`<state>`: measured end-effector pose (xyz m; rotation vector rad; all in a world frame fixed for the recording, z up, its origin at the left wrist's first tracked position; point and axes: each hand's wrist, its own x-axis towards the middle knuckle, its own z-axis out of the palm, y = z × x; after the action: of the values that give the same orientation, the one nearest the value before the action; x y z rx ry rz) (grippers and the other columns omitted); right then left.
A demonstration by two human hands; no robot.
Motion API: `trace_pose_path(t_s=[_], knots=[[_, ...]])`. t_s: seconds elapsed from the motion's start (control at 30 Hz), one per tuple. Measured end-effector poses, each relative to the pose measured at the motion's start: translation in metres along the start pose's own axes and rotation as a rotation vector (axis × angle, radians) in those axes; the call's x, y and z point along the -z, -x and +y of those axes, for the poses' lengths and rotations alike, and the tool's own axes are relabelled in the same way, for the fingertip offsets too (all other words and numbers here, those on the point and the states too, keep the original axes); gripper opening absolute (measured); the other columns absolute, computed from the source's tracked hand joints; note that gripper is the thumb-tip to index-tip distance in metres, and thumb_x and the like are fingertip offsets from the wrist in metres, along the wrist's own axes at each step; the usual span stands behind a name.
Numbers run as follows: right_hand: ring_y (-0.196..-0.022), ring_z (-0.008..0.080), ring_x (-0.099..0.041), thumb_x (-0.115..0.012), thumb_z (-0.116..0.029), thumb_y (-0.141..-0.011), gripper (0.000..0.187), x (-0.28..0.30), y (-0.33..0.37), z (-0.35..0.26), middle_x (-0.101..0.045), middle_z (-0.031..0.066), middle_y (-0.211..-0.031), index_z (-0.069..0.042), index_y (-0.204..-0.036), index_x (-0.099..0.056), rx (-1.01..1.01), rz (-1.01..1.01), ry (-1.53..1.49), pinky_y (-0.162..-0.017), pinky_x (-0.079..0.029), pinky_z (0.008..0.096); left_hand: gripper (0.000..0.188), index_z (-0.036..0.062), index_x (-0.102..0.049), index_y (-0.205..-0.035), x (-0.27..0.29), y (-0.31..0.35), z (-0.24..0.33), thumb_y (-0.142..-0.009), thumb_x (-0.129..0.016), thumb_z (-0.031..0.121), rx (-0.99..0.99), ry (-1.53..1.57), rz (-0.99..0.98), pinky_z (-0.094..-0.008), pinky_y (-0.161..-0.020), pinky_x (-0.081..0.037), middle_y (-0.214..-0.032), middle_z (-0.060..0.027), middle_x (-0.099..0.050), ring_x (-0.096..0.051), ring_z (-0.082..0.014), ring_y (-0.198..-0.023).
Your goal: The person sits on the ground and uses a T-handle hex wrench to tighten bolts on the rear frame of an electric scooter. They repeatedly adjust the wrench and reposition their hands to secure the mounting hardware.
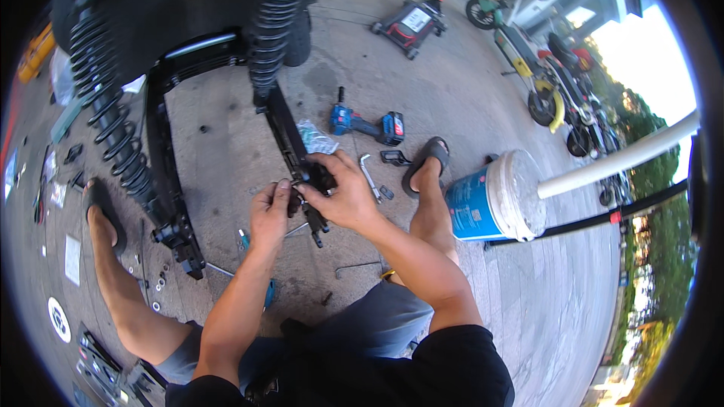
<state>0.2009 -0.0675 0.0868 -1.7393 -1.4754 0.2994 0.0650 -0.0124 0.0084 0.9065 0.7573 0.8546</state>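
In front of me stands the rear end of a vehicle, with a black swingarm frame (156, 117) and two black coil-spring shock absorbers (277, 26). Both my hands are at the near end of the frame's right arm. Thumb and fingers of my left hand (269, 215) are pinched together against a small dark part there; the fingers partly hide it. My right hand (351, 192) is closed round a black bracket (315, 220) at the arm's end, its thumb pointing toward the left fingertips. The left arm's end (185, 252) stands free of my hands.
A blue cordless power tool (366, 125), a wrench (369, 177) and a hex key (358, 264) lie on the paving. A blue-and-white bucket (483, 200) stands by my right leg. Washers (157, 306) are scattered left. Farther off are a floor jack (411, 26) and parked scooters (543, 94).
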Motion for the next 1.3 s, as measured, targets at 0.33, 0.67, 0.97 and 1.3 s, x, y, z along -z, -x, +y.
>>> trace_pose_path(t_s=[0.33,0.67,0.97,1.3], knots=[[-0.082,0.0326,-0.061,-0.076,-0.02,-0.072,0.046,0.0003,0.003,0.0037,-0.057,0.0148,-0.092,-0.002,-0.113,-0.062,0.001,0.024,-0.073,-0.071,-0.051,0.0385,0.014,0.0033,-0.06,-0.089,0.0057,-0.0095,0.0031,-0.095,-0.06,0.017,0.032,0.116,-0.113,-0.0246,-0.055,-0.038,-0.068,-0.0001,-0.055,-0.047,-0.0089,-0.059],[-0.086,0.0335,-0.06,-0.076,-0.02,-0.071,0.049,-0.0026,0.0038,0.0086,-0.058,0.0156,-0.092,-0.002,-0.113,-0.061,0.014,0.032,-0.086,-0.074,-0.051,0.0394,0.016,0.0034,-0.059,-0.097,0.0065,-0.0093,0.0057,-0.094,-0.062,0.019,-0.023,0.066,-0.082,-0.0235,-0.057,-0.04,-0.078,-0.0006,-0.06,-0.05,-0.0079,-0.065],[-0.085,0.0333,-0.06,-0.076,-0.021,-0.071,0.049,-0.002,0.0037,0.0078,-0.057,0.0154,-0.092,-0.001,-0.113,-0.061,0.03,0.046,-0.1,-0.073,-0.051,0.0388,0.014,0.0034,-0.06,-0.095,0.0013,-0.0074,0.0067,-0.095,-0.06,0.017,-0.117,-0.093,-0.008,-0.0229,-0.057,-0.039,-0.077,0.0011,-0.058,-0.047,-0.0064,-0.065],[-0.08,0.0307,-0.065,-0.077,-0.019,-0.071,0.048,-0.0022,0.0019,0.006,-0.057,0.0145,-0.094,0.0,-0.112,-0.061,0.061,0.048,-0.102,-0.072,-0.054,0.0372,0.016,0.0039,-0.059,-0.097,0.0049,-0.0068,0.0065,-0.096,-0.058,0.02,-0.054,-0.119,-0.043,-0.023,-0.06,-0.04,-0.076,0.0002,-0.057,-0.049,-0.0079,-0.066]])
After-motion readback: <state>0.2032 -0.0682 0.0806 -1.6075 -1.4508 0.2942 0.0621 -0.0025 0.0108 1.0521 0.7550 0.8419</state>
